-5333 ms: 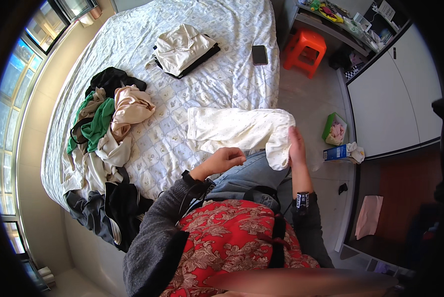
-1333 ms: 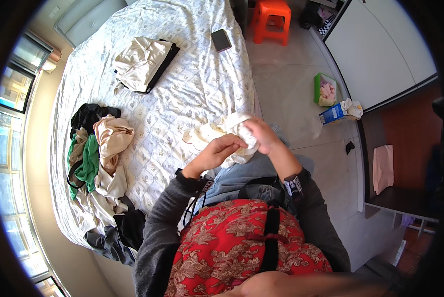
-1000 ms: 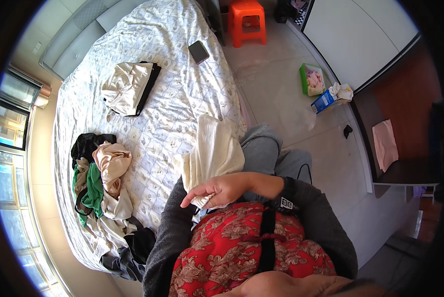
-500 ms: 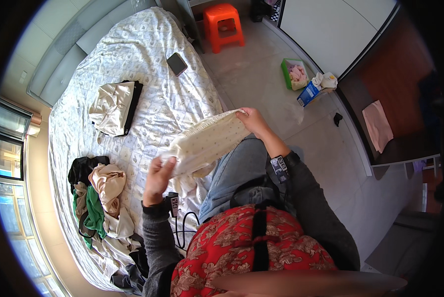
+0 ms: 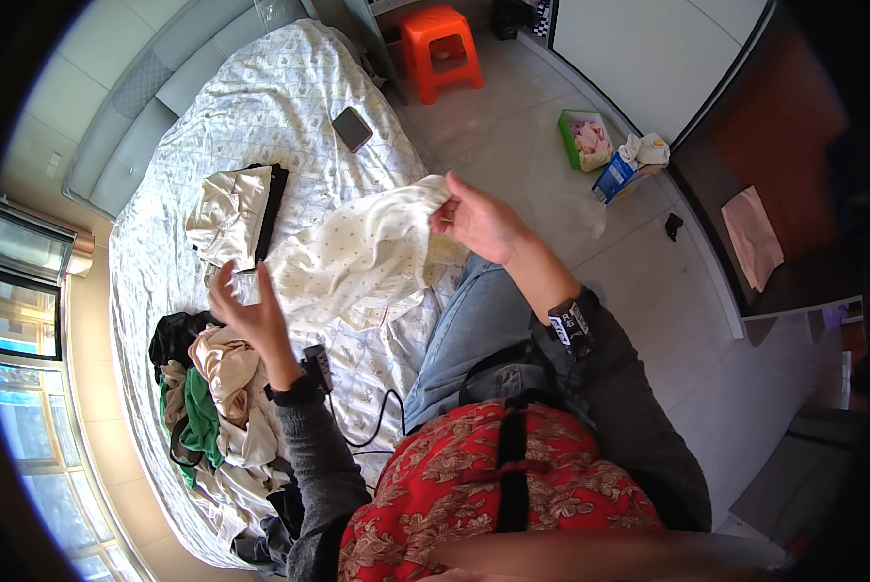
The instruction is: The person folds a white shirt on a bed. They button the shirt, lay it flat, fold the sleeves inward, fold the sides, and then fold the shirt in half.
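A cream-white cloth garment with small dots (image 5: 353,247) is spread loosely over the bed in front of me. Its exact kind I cannot make out. My right hand (image 5: 483,223) pinches the garment's right end between thumb and fingers. At its left end, my left hand (image 5: 251,315) has its fingers spread apart, with the thumb close to the fabric's edge. Just beyond that hand, a folded stack of cream and black clothes (image 5: 236,213) lies on the bed. To its near side is a heap of crumpled black, green and beige clothes (image 5: 217,388).
The bed (image 5: 290,116) has a pale patterned sheet; a phone (image 5: 352,129) lies on it. On the floor stand an orange stool (image 5: 440,48), a green box with pink cloth (image 5: 585,141) and a blue box (image 5: 613,179). A pink folded cloth (image 5: 751,238) lies on a dark shelf.
The garment, stretched taut between both hands before, is now lower and looser across the bed. My left hand has let go and moved left and away; my right hand has moved slightly left.
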Action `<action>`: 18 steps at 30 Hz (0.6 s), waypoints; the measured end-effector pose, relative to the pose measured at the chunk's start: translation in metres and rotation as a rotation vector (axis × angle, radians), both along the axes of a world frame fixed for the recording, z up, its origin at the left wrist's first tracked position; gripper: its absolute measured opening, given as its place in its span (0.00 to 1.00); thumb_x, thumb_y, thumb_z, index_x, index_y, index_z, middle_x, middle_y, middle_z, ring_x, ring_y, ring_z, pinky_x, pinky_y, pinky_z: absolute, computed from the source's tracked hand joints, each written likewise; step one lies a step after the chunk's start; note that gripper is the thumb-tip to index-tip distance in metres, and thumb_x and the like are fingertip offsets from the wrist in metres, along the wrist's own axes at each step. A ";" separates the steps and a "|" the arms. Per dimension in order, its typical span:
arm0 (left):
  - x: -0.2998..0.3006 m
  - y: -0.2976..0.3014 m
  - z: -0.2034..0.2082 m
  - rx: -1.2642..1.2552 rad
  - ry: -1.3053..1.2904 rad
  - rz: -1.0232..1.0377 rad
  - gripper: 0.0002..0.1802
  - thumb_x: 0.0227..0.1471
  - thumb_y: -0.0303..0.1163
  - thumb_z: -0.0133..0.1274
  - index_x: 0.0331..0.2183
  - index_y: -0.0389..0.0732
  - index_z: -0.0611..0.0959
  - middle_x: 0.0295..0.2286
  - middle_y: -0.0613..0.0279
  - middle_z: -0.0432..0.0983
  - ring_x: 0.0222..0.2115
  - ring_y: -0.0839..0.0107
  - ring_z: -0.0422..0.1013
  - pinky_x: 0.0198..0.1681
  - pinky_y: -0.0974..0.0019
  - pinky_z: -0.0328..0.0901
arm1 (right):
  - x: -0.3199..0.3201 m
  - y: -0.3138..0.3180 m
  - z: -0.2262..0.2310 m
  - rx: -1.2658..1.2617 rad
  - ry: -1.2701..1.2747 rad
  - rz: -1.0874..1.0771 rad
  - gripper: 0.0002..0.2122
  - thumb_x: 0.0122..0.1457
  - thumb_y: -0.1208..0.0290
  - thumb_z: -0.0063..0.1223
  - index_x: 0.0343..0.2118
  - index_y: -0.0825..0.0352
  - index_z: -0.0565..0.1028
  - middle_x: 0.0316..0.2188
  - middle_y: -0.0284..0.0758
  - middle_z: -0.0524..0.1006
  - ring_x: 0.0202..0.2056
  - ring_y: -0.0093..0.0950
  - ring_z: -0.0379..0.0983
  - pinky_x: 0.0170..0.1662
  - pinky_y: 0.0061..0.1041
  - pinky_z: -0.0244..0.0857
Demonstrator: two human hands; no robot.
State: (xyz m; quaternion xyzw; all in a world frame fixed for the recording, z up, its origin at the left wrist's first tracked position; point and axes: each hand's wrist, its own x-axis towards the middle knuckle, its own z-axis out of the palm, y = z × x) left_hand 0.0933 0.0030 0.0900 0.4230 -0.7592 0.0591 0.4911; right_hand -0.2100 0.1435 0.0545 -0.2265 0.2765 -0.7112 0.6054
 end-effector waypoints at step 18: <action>-0.040 0.025 0.106 0.686 0.755 -0.891 0.19 0.55 0.21 0.46 0.50 0.33 0.72 0.37 0.62 0.74 0.36 0.75 0.72 0.41 0.73 0.68 | 0.102 0.028 -0.066 -0.441 1.843 0.005 0.17 0.51 0.63 0.60 0.42 0.66 0.75 0.30 0.42 0.76 0.40 0.42 0.73 0.49 0.38 0.65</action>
